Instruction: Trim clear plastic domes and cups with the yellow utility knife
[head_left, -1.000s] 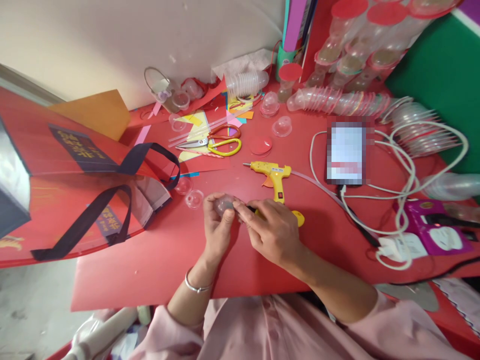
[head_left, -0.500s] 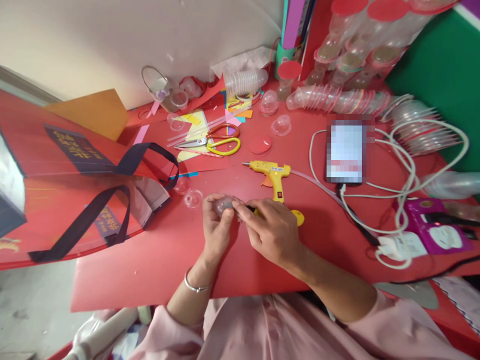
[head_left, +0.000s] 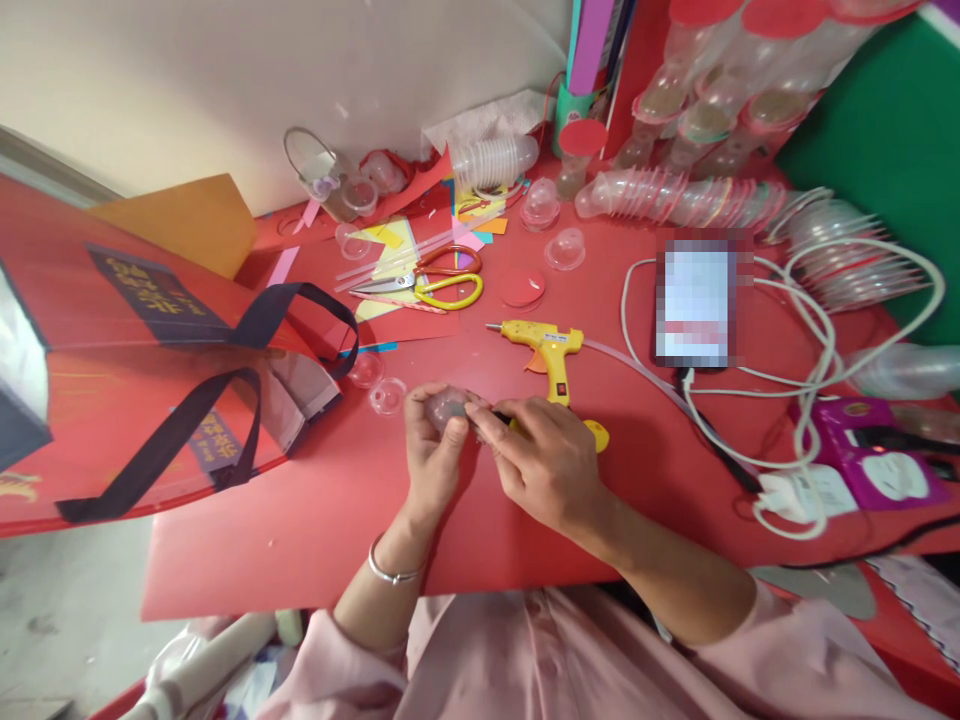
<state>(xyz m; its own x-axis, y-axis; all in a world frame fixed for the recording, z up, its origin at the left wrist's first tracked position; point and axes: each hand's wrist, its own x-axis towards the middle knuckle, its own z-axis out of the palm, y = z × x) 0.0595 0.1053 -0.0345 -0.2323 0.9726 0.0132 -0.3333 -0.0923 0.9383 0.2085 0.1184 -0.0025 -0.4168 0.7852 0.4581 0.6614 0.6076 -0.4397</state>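
Observation:
A clear plastic dome lid [head_left: 448,402] is held in my left hand [head_left: 431,455], its thumb and fingers closed around the sides. My right hand [head_left: 551,455] grips a dark-handled tool [head_left: 501,418], probably a small knife, with its tip against the lid. Just beyond my right hand lies a yellow glue gun [head_left: 551,352], nozzle pointing left. A yellow round object [head_left: 598,436] shows partly beside that hand. Two more clear dome lids [head_left: 387,397] rest left of my hands on the red table [head_left: 315,545].
Scissors [head_left: 427,283] lie on paper scraps behind the hands. A red shopping bag [head_left: 150,400] stands at left. A phone [head_left: 695,303], looped white cables [head_left: 825,340] and a purple power strip [head_left: 892,460] are at right. Stacked clear lids [head_left: 682,198] lie at the back.
The camera view has shifted very slightly. Both hands keep nearly the same pose, with the lid and tool still held together.

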